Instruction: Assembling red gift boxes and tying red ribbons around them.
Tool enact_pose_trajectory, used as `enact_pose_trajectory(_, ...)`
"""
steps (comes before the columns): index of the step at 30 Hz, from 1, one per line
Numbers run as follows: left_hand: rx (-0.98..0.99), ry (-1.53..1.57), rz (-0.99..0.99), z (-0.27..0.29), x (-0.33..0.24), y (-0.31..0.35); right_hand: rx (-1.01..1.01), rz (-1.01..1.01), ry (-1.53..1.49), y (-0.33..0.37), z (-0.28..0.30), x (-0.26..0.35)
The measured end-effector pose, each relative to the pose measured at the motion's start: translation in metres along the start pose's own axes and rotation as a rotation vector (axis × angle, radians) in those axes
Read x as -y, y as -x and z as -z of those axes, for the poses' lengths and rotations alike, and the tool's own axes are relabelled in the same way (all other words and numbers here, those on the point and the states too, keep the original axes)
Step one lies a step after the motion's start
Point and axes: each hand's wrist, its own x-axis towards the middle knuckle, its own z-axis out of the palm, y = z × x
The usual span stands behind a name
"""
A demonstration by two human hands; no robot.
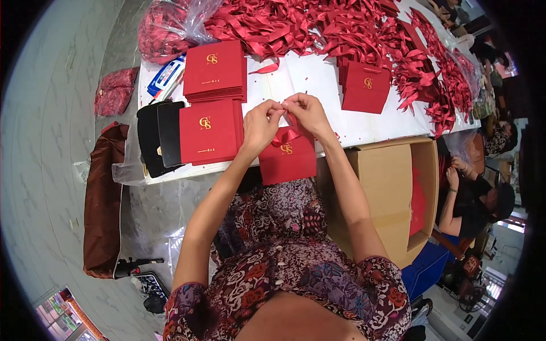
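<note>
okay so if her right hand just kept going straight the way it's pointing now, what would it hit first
The right hand points toward the left hand, and their fingertips already meet over the red ribbon on the small red bag. So it would likely press into the left hand first, though depth is hard to judge.

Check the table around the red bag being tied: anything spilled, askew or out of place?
Small red scraps speckle the white table, like punch-outs. A loose ribbon piece lies apart from the ribbon heap. Both hands, left hand and right hand, pinch ribbon on the small red bag. Stacks look tidy.
</note>
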Motion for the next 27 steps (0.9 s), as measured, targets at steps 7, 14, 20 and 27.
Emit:
enact_pose_trajectory(7,-0.122,0.131,-0.064,-0.002,-0.003,0.008,0.042,-0.146,-0.295,0.006,0.004,0.011)
enact_pose_trajectory(14,-0.124,0.043,-0.099,-0.001,-0.013,0.014,0.154,-0.207,-0.277,0.008,0.012,0.016)
enact_pose_trajectory(20,-0.477,-0.156,-0.493,0.008,0.001,0.016,0.048,-0.087,-0.278,0.015,0.017,0.026)
enact_pose_trajectory(27,0.092,0.430,-0.165,0.004,-0.003,0.050,-0.205,0.039,-0.295,0.012,0.026,0.027)
